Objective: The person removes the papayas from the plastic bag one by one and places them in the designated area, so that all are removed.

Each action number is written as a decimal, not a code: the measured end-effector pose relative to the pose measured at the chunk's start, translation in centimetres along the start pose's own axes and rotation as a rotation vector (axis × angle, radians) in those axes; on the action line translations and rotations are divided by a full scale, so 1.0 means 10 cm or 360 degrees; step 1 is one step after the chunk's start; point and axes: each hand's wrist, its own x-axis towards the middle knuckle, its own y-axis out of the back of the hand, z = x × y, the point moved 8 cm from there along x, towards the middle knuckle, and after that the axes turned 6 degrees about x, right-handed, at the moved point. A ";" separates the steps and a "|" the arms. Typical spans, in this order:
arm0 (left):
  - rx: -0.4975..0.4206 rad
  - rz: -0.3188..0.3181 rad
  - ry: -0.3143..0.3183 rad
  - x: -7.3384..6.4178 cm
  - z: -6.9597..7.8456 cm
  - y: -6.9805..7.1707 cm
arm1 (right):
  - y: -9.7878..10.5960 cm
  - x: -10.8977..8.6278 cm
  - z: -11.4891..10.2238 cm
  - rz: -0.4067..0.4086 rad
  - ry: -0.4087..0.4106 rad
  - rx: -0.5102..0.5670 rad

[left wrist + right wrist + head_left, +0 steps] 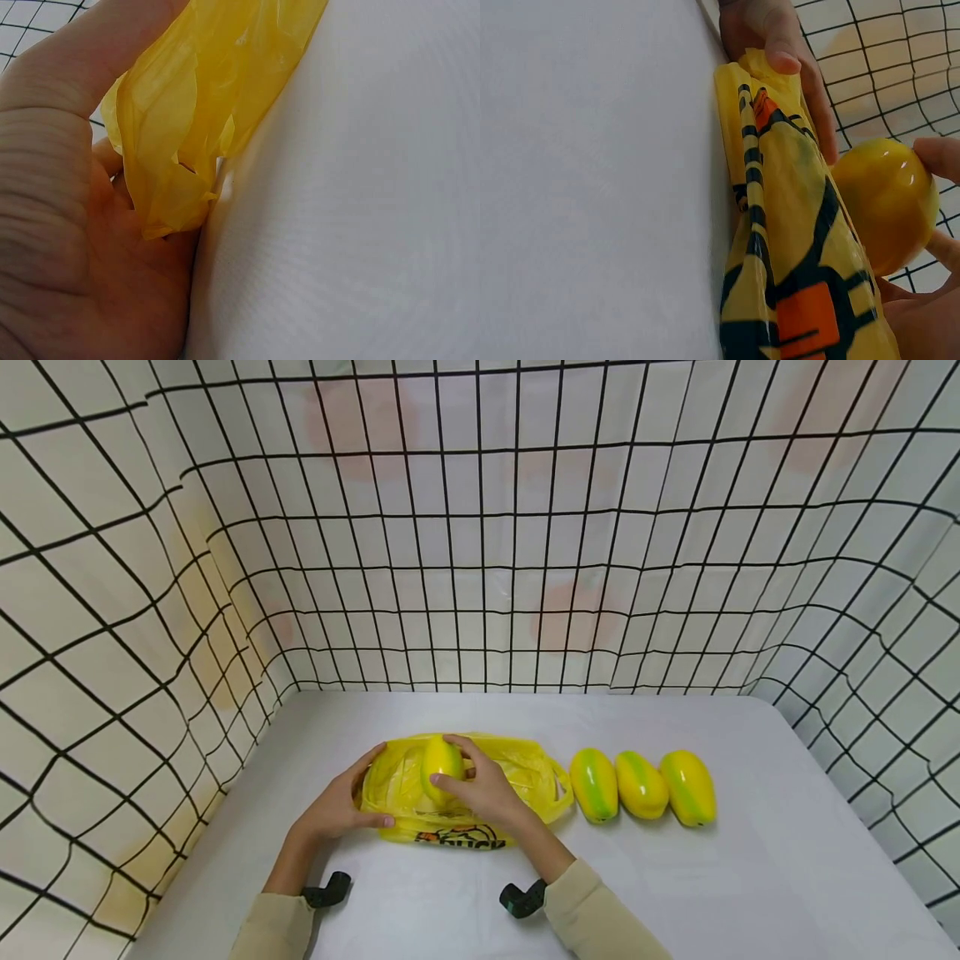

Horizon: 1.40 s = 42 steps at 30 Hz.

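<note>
A yellow plastic bag (528, 772) with a dark and orange print lies with its mouth spread. My left hand (333, 806) holds the bag's left end, the thumb on the near edge and the fingers at the far side. My right hand (491, 793) grips a glossy yellow fruit (441, 764), shaped like a mango or papaya, over the bag's mouth. The right wrist view shows this fruit (886, 206) just beyond the bag's printed side (799, 202). In the left wrist view, crumpled bag plastic (202, 112) lies between thumb and palm.
Three similar yellow fruits with green streaks, a left one (594, 785), a middle one (641, 785) and a right one (687, 787), stand in a row right of the bag. A white table (750, 877) bears everything. Black-gridded white walls (517, 543) enclose its back and sides.
</note>
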 end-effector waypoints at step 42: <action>-0.0022 -0.0009 -0.0012 -0.01 0.01 0.00 | 0.85 -0.41 -0.16 0.0182 0.0075 -0.0143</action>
